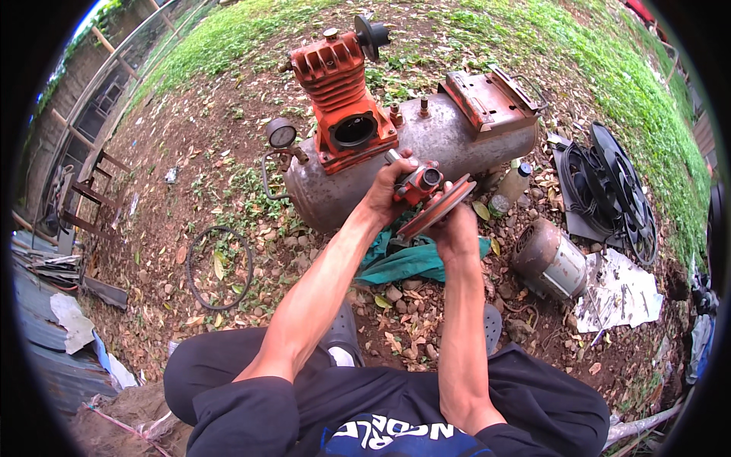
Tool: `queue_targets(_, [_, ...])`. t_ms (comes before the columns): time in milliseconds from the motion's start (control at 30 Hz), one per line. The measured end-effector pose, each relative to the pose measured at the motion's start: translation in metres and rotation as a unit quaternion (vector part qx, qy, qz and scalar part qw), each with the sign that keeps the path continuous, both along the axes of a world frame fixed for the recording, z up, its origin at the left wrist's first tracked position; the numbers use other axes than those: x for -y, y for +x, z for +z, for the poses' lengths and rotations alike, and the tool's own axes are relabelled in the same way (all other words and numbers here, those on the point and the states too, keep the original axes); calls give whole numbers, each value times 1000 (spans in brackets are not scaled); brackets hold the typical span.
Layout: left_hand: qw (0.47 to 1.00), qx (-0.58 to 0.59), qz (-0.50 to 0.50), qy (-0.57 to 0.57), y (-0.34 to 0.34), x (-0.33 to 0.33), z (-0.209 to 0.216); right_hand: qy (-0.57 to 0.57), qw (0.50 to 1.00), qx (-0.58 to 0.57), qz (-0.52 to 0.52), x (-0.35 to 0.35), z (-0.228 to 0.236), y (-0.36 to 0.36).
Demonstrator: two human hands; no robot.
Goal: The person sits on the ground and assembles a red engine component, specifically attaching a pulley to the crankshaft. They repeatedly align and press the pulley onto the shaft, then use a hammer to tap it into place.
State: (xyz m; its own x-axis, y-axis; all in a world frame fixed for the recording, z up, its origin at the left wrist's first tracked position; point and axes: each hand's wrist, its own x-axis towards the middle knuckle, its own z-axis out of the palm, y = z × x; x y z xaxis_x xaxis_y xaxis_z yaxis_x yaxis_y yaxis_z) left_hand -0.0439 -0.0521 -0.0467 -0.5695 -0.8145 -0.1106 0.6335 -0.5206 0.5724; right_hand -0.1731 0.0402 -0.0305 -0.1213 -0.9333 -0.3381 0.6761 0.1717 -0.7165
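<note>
My left hand [386,188] is closed round an orange metal housing [420,183] with a round opening and a bare metal shaft end. In my right hand [459,232] is the rim of a reddish grooved pulley [439,207], tilted close beside the housing. Whether the two parts are joined is hidden. Just beyond my hands stands an orange finned compressor pump [339,95], with a round hole in its lower body. It sits on a rusty grey air tank [312,194] lying on its side. Below my hands a green cloth [403,265] lies on the ground.
A pressure gauge [282,135] rises at the tank's left end. To the right are a bottle [515,181], a rusty electric motor [550,259], a white sheet with small parts [620,293] and a black fan assembly [609,186]. A belt [219,268] lies on the left.
</note>
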Motion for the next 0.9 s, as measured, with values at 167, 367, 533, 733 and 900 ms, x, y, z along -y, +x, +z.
queue_targets(167, [985,141,-20,-101,2,3,13,-26,987,153,-49,3,-18,10])
queue_targets(367, [872,447,116,-163,3,-4,19,-157,957,4,-243,14,-51,20])
queue_targets(533, [511,741,261,-349,25,-5,29,-133,964,-2,-231,3,-62,-22])
queue_targets(733, [404,823,198,-347,39,15,53,-136,950,7,-280,-3,-60,-35])
queue_targets(900, [388,828,188,-359,32,18,48,-114,944,-1,-309,1,-66,-36])
